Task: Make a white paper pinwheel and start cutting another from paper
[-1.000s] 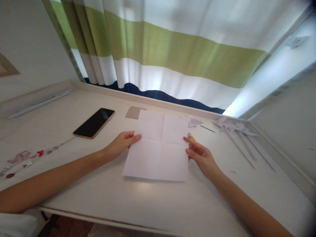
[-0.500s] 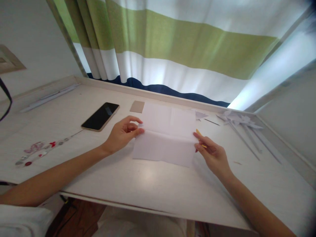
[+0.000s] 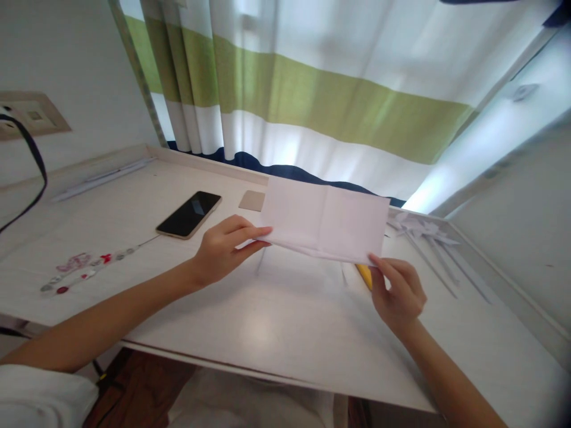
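A white sheet of paper (image 3: 325, 220), creased and folded over, is lifted off the white desk (image 3: 267, 321). My left hand (image 3: 223, 249) pinches its left edge with the fingers closed on it. My right hand (image 3: 399, 291) grips its lower right corner from below. A yellow object (image 3: 364, 274) lies on the desk just left of my right hand, partly hidden by the paper.
A black phone (image 3: 190, 214) lies left of the paper, with a small tan card (image 3: 252, 200) behind it. Folded white paper pinwheels with long sticks (image 3: 430, 238) lie at the right. A striped curtain (image 3: 312, 107) hangs behind. Small stickers (image 3: 75, 270) sit at the left.
The sheet lay flat and open on the desk a second ago. Its near half came up into a fold, and both hands have now lifted it off the desk.
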`<state>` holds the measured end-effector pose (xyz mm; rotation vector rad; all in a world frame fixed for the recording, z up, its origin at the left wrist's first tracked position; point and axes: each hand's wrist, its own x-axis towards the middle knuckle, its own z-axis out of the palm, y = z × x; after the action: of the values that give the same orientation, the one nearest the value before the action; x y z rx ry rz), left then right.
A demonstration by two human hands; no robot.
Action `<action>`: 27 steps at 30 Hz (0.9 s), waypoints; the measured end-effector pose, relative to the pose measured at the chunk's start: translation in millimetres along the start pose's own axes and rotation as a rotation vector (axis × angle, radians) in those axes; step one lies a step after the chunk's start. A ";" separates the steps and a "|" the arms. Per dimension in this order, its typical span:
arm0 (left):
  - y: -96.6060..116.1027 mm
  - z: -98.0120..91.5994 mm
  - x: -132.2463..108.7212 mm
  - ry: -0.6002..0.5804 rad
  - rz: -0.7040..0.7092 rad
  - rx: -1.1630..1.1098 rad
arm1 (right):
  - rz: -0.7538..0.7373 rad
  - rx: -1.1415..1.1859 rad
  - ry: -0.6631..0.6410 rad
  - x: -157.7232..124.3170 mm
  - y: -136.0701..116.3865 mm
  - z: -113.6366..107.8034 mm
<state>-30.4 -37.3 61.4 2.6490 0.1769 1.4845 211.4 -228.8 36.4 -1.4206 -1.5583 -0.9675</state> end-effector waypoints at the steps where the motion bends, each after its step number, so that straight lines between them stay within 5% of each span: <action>1: -0.6 -0.1 -2.0 -0.007 0.034 0.040 | -0.017 -0.008 -0.012 -3.1 0.7 0.8; 7: 1.1 1.2 -11.8 -0.032 0.186 0.192 | 0.006 -0.106 -0.200 -10.6 -4.6 5.3; 13: 20.3 0.5 -21.2 -0.090 0.292 0.215 | -0.185 -0.243 -0.392 -4.2 -31.2 11.2; 18: 32.6 -0.6 -27.0 -0.143 0.330 0.176 | -0.259 -0.218 -0.427 -4.7 -34.5 8.9; 27: 24.1 5.4 -24.6 -0.119 0.273 0.290 | -0.308 -0.189 -0.364 -9.4 -26.6 1.5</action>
<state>-37.3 -64.9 41.3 3.0910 0.0216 1.4649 185.3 -233.2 26.5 -1.5822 -2.0448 -1.1029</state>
